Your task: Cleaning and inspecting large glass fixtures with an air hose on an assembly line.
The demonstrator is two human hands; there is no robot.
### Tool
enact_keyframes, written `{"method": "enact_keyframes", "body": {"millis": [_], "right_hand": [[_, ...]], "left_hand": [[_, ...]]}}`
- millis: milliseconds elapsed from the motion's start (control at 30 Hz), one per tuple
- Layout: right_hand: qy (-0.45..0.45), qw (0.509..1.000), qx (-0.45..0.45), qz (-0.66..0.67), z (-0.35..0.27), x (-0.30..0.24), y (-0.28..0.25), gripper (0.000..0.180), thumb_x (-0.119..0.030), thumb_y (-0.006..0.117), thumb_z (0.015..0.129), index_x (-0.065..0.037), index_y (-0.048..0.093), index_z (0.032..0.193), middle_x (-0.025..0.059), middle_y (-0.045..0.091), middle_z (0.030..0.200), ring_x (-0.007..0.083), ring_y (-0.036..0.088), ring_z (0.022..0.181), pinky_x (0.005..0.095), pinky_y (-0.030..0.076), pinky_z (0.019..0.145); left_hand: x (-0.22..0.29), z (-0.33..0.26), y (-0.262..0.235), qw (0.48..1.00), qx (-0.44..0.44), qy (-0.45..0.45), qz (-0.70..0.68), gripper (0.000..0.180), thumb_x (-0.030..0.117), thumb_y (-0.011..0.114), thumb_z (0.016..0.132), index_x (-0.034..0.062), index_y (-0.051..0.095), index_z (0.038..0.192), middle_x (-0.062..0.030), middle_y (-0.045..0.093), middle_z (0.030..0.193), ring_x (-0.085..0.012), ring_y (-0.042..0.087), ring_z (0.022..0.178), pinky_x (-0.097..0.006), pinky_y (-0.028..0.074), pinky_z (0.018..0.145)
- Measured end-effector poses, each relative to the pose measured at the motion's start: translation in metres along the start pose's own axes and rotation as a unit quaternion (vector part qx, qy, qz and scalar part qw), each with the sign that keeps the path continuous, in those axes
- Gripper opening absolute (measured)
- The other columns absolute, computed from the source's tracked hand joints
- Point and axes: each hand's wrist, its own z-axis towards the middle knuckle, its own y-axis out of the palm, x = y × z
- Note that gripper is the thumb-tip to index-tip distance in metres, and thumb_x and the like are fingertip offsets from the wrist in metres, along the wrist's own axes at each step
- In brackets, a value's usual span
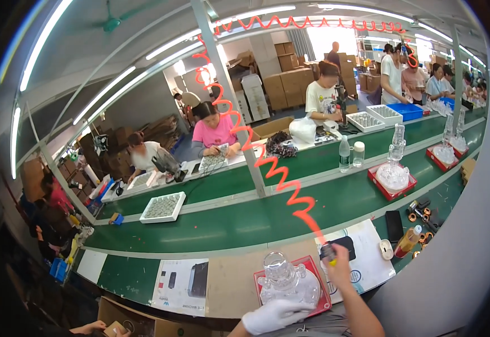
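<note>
A clear glass piece [283,278] stands on a red tray [322,275] at the lower middle of the frame, on the table [231,281]. The gloved left hand [272,315] lies against its base, grip loosely curled on the glass. The bare right hand [339,264], just right of the tray, has its grip closed around a tool [329,253] hung from a red coiled hose [267,163]. A green belt [245,219] runs beyond, with more trays to the right.
</note>
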Motion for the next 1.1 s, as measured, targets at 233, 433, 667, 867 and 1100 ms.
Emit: {"method": "enact_keyframes", "body": {"millis": [233,433,667,867,1100], "right_hand": [[0.195,0.891,0.027,0.41,-0.024,-0.08,-0.098,0.028,-0.013,0.056,0.097,-0.004,0.052,0.123,0.0086,0.06,0.108,0.0108,0.057,0.075,0.0228,0.044,0.064],[0.191,0.855,0.011,0.482,-0.04,-0.095,-0.075,0.027,-0.007,0.059,0.092,0.001,0.057,0.117,0.0077,0.064,0.078,0.0061,0.05,0.065,0.0208,0.04,0.061],[0.127,0.917,0.047,0.375,-0.051,-0.072,-0.039,0.024,0.002,0.058,0.088,-0.001,0.058,0.112,0.0058,0.062,0.086,0.0075,0.053,0.069,0.0211,0.042,0.063],[-0.036,0.975,0.014,0.217,-0.055,-0.077,-0.049,0.02,0.004,0.057,0.086,0.0,0.058,0.106,0.0101,0.06,0.106,0.0112,0.057,0.076,0.0244,0.047,0.069],[0.09,0.9,-0.062,0.421,-0.08,-0.081,-0.036,0.021,0.009,0.055,0.086,0.001,0.057,0.106,0.0145,0.057,0.115,0.0133,0.059,0.075,0.0275,0.049,0.069]], "left_hand": [[-0.094,-0.118,0.061,0.815,0.388,-0.375,-0.213,0.033,0.017,0.062,0.095,-0.003,0.058,0.121,-0.0123,0.069,0.097,-0.0165,0.065,0.083,-0.028,0.053,0.076],[-0.136,-0.113,0.111,0.822,0.327,-0.453,-0.109,0.061,0.026,0.072,0.085,-0.0054,0.048,0.131,-0.0241,0.061,0.124,-0.0316,0.059,0.116,-0.038,0.046,0.1],[-0.165,-0.116,0.129,0.825,0.345,-0.442,-0.071,0.043,0.017,0.057,0.083,-0.0012,0.052,0.121,-0.0283,0.06,0.107,-0.0441,0.063,0.095,-0.047,0.052,0.081],[-0.156,-0.111,0.135,0.83,0.348,-0.429,0.073,0.036,0.015,0.054,0.083,0.0008,0.051,0.116,-0.0292,0.059,0.104,-0.0446,0.062,0.093,-0.048,0.052,0.078],[-0.177,-0.12,0.137,0.842,0.312,-0.439,0.026,0.037,0.016,0.053,0.085,0.003,0.047,0.12,-0.0279,0.058,0.11,-0.0345,0.065,0.097,-0.05,0.049,0.086]]}}
